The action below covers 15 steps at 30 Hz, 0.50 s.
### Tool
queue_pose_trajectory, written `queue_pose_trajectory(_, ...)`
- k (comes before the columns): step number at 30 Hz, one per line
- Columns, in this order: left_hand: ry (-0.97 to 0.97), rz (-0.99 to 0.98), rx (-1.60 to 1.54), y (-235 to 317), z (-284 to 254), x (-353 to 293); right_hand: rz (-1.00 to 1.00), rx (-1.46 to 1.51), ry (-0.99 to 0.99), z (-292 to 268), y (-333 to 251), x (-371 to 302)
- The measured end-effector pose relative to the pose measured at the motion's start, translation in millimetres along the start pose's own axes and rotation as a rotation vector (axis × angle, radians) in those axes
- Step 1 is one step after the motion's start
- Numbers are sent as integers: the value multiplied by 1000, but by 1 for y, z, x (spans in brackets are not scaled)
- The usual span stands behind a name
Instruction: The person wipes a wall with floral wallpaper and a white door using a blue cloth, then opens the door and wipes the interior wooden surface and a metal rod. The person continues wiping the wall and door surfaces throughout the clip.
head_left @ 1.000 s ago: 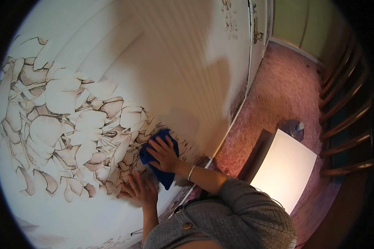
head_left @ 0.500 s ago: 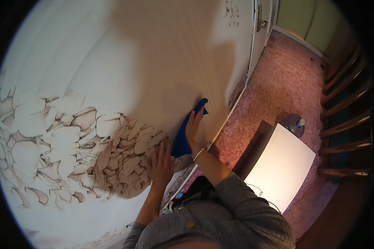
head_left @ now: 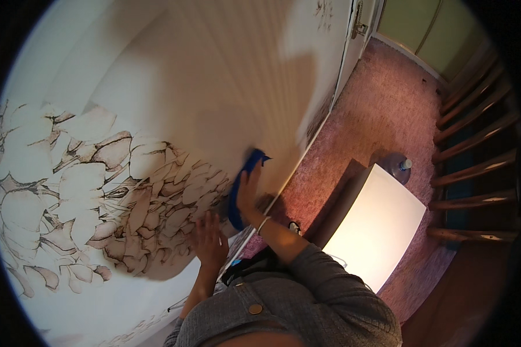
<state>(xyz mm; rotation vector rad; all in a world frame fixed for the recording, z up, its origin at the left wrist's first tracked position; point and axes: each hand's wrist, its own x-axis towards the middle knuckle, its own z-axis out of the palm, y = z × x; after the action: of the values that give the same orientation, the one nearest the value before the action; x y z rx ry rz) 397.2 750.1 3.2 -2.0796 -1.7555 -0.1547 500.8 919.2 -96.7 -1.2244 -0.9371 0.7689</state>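
Observation:
A blue cloth (head_left: 234,202) lies bunched against the pale wall (head_left: 156,87), pressed there under my right hand (head_left: 249,194). The fingers of that hand stretch upward along the cloth, and a light band circles the wrist. Lower and to the left, my left hand (head_left: 210,242) rests flat on the wall with its fingers apart and nothing in it. Brown-outlined petal shapes (head_left: 121,208) decorate the wall beside it. My shadow falls over much of the surface around both hands.
Right of the wall, a brightly lit white box-shaped surface (head_left: 382,214) stands on pink carpet (head_left: 359,115). A clear bottle (head_left: 395,166) with a pale cap is behind it. Wooden railings (head_left: 474,156) run along the right, and a door handle (head_left: 360,28) shows at the top.
My whole view has shifted a little. My right hand has slid the blue cloth slightly along the wall, and the cloth looks more bunched. My left hand stays on the wall.

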Motion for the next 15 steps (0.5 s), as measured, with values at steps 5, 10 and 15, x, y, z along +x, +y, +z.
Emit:
queue_pose_trajectory(5, -72, 73, -179, 1, 10, 29, 369, 220, 134, -1, 39, 42)
queue_pose_trajectory(10, 11, 179, -186, 13, -2, 84, 295, 342, 86, -15, -36, 80)
queue_pose_trajectory(15, 170, 108, -226, 15, -9, 88, 6, 167, -57, -12, -101, 55)
